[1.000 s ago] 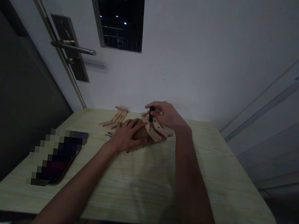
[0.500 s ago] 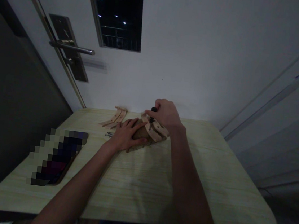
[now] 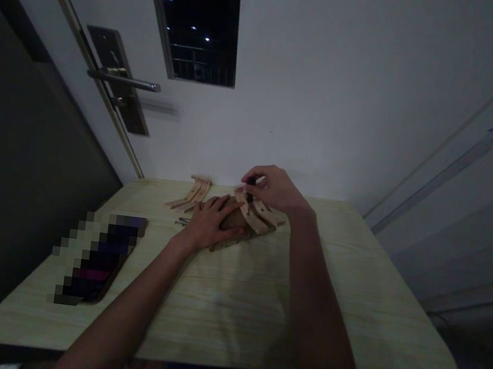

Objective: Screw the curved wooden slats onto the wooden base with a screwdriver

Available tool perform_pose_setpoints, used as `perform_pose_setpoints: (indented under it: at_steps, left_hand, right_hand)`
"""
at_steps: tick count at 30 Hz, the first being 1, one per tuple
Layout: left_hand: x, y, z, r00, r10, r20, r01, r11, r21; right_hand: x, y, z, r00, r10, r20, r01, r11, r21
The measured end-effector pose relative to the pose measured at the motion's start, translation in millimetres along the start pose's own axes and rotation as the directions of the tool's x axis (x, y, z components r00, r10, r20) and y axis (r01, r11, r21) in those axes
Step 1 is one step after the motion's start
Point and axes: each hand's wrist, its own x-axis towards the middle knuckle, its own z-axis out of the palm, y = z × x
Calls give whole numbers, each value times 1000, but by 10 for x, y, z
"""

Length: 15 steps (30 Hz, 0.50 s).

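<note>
My left hand (image 3: 209, 223) lies with spread fingers on a brown board (image 3: 231, 220), pressing it against the table. Two pale, curved wooden pieces (image 3: 256, 221) rest on the right part of that board. Over them, my right hand (image 3: 273, 186) has its fingers closed around the black handle of a screwdriver (image 3: 251, 190). The tool stands roughly upright, its lower end at the nearer wooden piece; the tip is too small to make out. Several screws (image 3: 182, 221) lie just left of my left hand.
More curved wooden pieces (image 3: 195, 193) lie at the back left of the light wood table (image 3: 232, 302). A phone (image 3: 106, 263), partly pixelated, is at the left. Behind the table stands a white door (image 3: 311, 96) with a metal handle (image 3: 124, 81).
The fingers of my right hand have shifted on the screwdriver handle, now reaching further round its top and left side. My left hand and the board have stayed in place.
</note>
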Motion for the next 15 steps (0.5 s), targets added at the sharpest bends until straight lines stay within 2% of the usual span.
perform_pose_setpoints:
  at_steps: [4,10,15]
  left_hand:
    - [0,2,9,1000,-7,-7,7,1000,14]
    - [-2,0,6,1000,-2,-4,2,1000,4]
    - [-3,1,1,1000,-11,1,11,1000,-5]
  right_hand:
    - [17,14,9,1000,-8,19,8,1000,10]
    - [12,-49,10,982,102,-159,-125,982,-144]
    - [4,-44,38,965,109,-237,-175,944,-280]
